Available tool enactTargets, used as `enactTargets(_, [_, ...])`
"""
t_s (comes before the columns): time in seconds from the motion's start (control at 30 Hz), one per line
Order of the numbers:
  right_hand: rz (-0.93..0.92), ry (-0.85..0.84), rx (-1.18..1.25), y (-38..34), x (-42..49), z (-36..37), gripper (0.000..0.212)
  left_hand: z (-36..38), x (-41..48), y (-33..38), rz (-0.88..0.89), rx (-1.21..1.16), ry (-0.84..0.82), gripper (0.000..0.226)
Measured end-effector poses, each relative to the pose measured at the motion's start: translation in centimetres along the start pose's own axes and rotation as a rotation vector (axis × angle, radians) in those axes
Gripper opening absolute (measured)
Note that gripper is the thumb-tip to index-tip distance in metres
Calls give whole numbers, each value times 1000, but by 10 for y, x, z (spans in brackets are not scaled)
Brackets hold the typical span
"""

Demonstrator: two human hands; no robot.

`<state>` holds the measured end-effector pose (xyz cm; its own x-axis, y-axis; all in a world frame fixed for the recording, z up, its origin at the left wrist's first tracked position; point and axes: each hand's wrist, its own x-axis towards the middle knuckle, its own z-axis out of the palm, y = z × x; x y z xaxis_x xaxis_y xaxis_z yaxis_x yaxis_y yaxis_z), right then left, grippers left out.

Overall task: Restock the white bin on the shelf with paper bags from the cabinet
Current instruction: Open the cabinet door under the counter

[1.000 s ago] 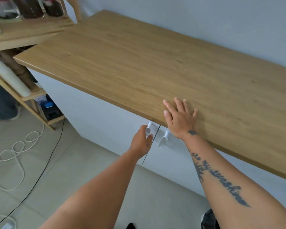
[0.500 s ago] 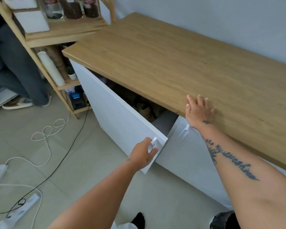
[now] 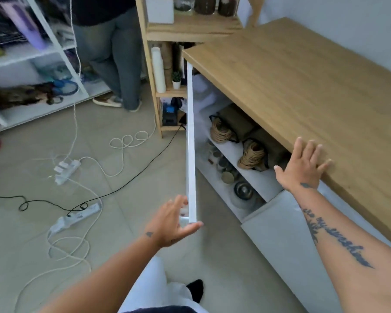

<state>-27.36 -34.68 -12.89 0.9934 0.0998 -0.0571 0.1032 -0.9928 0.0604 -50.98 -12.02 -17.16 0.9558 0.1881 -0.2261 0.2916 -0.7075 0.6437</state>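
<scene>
Two bundles of brown paper bags (image 3: pixel 237 120) are lying on the top shelf inside the open cabinet (image 3: pixel 257 180), their rope handles (image 3: pixel 221 132) facing out. The left hand (image 3: pixel 172 222) is touching the near edge of the door (image 3: pixel 191 143), fingers wide. The right hand (image 3: pixel 302 166) is resting flat, fingers spread, on the desk (image 3: pixel 302 75).

The paper bags (image 3: pixel 235 120) lie inside the cabinet (image 3: pixel 280 227), under the top (image 3: pixel 291 86), with jars (image 3: pixel 227 176) below them and the door (image 3: pixel 191 143) to their left.

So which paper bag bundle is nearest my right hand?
The front bundle, just left of your right hand; the other bundle sits farther back on the same cabinet shelf.
</scene>
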Motion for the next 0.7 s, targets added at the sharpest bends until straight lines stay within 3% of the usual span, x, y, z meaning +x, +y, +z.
enactTargets(0.23, [10, -86, -12, -5, -1, -16, 94, -33, -37, -52, -7, -156, 175, 81])
enactTargets(0.47, [36, -136, 31, -36, 4, -30, 89, -87, -25, -54, -168, 93, 220, 63])
enactTargets(0.7, [9, -213, 8, -67, 7, -39, 94, -106, -9, -59, -443, 422, 97, 90])
